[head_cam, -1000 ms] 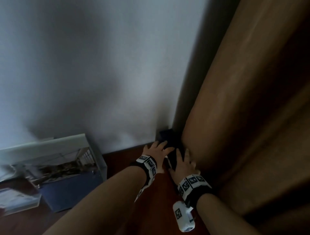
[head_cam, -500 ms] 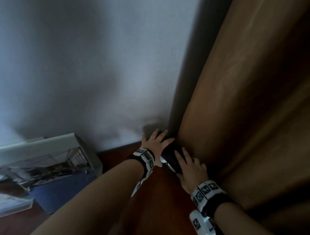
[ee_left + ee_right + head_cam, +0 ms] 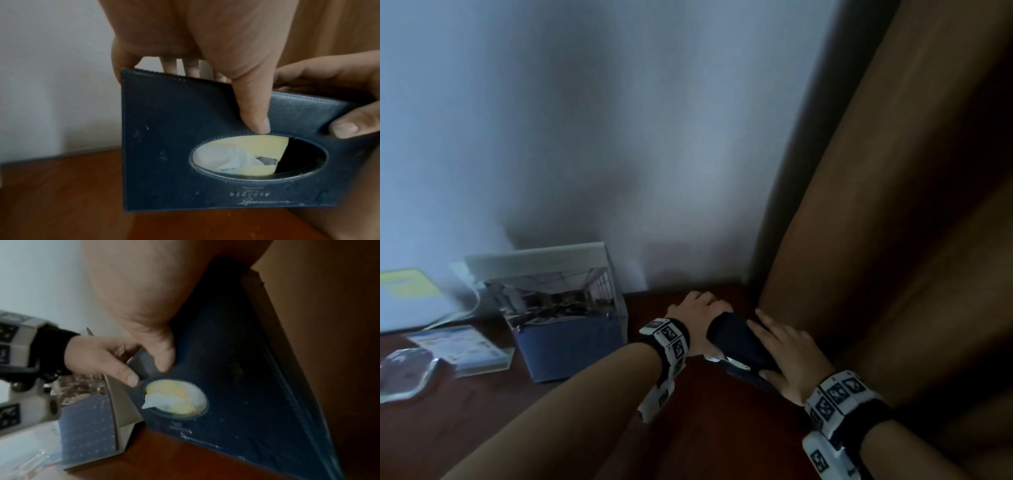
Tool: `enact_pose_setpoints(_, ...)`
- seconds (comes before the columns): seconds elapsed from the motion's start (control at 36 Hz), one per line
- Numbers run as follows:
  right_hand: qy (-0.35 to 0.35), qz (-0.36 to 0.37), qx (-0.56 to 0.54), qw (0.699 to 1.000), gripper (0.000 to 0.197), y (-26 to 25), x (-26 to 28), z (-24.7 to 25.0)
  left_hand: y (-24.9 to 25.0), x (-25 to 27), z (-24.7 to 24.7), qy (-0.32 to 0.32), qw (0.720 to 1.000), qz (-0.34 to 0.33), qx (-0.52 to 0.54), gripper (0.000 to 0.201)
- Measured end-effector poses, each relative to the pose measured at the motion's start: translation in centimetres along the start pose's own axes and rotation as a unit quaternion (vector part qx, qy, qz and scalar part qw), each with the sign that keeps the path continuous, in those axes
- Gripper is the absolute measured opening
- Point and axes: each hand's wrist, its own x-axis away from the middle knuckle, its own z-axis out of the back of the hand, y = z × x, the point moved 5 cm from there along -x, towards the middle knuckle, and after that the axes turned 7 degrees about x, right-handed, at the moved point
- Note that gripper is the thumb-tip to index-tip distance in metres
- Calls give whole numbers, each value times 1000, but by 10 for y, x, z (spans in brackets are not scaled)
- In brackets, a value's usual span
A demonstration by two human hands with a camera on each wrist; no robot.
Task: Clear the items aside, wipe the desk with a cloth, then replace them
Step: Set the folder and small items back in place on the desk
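Observation:
A dark blue leather tissue box (image 3: 739,342) is held in both hands at the back right corner of the wooden desk (image 3: 722,428), beside a brown curtain. It is tipped up so that its oval opening faces my wrists, showing a yellow pack and white tissue (image 3: 226,159). My left hand (image 3: 698,308) grips the box's left end, thumb on the front face and fingers behind the top edge. My right hand (image 3: 787,346) grips the other end, its thumb by the opening (image 3: 162,353). The box (image 3: 236,369) has its lower edge close to the desk.
A brown curtain (image 3: 893,240) hangs right against the box. Left of the hands stands a clear photo block (image 3: 565,315), then a flat card holder (image 3: 462,346) and a clear glass piece (image 3: 404,373). A white and yellow sheet (image 3: 407,298) leans on the wall.
Both hands have closed round the tissue box and drawn it out from the corner behind the curtain, tipping it up. The head view has swung left, showing more desk items.

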Motion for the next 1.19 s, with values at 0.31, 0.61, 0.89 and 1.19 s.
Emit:
enact_pose_setpoints(0.31, -23, -17, -3, 1000, 86, -61, 3, 31, -22, 80, 4, 24, 996, 86, 4, 83)
enact_pose_setpoints(0.61, -24, 6, -19, 1000, 87, -160, 6, 51, -74, 180, 16, 55, 988, 140, 40, 76)
enact_pose_setpoints(0.89, -16, 69, 14, 997, 84, -317, -1, 57, -172, 318, 19, 92, 977, 185, 44, 72)
enact_pose_setpoints(1.19, 19, 107, 27, 994, 79, -486, -14, 65, -280, 453, 25, 127, 959, 250, 39, 76)
